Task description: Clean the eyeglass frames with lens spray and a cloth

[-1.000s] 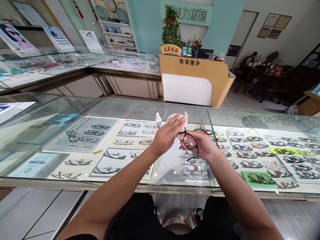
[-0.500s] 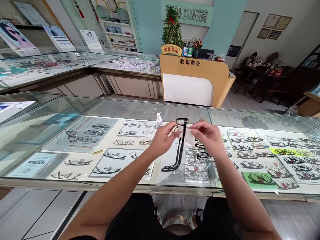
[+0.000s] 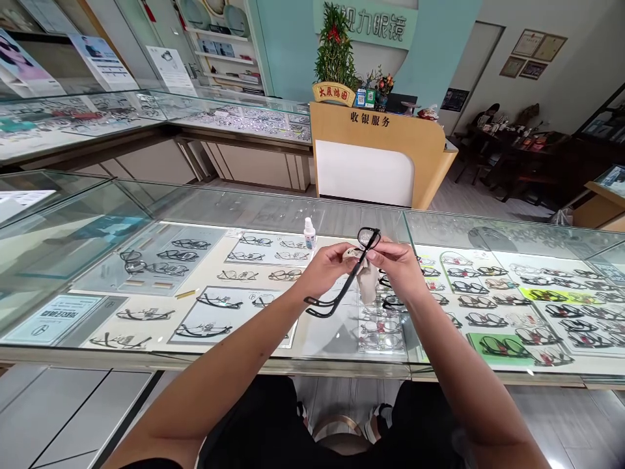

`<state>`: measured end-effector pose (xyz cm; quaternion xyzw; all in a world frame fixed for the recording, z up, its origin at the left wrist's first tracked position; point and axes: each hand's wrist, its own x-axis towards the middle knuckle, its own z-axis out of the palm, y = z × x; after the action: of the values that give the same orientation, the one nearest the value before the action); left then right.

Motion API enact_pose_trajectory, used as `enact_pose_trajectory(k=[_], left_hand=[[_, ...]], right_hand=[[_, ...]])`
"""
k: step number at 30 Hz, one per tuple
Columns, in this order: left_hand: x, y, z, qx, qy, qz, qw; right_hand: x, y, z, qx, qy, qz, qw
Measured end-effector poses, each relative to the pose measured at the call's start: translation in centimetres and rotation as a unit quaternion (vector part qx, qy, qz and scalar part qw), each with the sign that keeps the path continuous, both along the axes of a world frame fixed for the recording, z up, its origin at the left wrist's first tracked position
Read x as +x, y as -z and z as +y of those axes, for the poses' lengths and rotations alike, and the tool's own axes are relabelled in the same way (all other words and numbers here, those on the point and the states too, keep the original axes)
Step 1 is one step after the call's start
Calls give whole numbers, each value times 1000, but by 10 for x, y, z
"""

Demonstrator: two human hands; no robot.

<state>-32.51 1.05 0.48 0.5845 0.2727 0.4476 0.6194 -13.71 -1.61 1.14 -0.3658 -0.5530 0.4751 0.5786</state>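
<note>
A pair of black-framed eyeglasses [image 3: 350, 280] is held above the glass counter, one lens up and the dark temples slanting down to the left. My left hand [image 3: 326, 268] is closed, pinching a pale cloth [image 3: 368, 286] against the frame; part of the cloth hangs below the fingers. My right hand [image 3: 401, 267] closes its thumb and fingers on the eyeglasses near the front of the frame. The fingers and cloth hide the other lens. Just beyond my left hand, a small white spray bottle [image 3: 310, 234] stands upright on the counter.
Under the glass of the display counter [image 3: 288, 370] lie several rows of eyeglasses. A wooden cashier desk [image 3: 434, 150] with a plant [image 3: 334, 52] stands beyond it. More display cases [image 3: 195, 130] run along the left. Chairs and a dark table are at the back right.
The eyeglasses have turned, so the temples slant more to the left and the upper lens sits further right. My right hand has moved slightly inward, and more cloth hangs down.
</note>
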Motion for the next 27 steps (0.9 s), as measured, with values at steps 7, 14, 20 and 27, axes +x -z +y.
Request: enact_pose_trajectory(k=[7,14,20,27], left_hand=[[-2,5,6,-12,62,-2,998],[-2,2,6,-36,40,-1,999],[-5,11,12,-9,96,-8,995],[2,12,2,-42,43,-17,998]], right_hand=[[-8,2,-1,-24,19,23,999],[-8,1,-2,-49,30,29,998],[-12,4,0,-58,14,77,995],[-18,9,0,-87,-22,108,990]])
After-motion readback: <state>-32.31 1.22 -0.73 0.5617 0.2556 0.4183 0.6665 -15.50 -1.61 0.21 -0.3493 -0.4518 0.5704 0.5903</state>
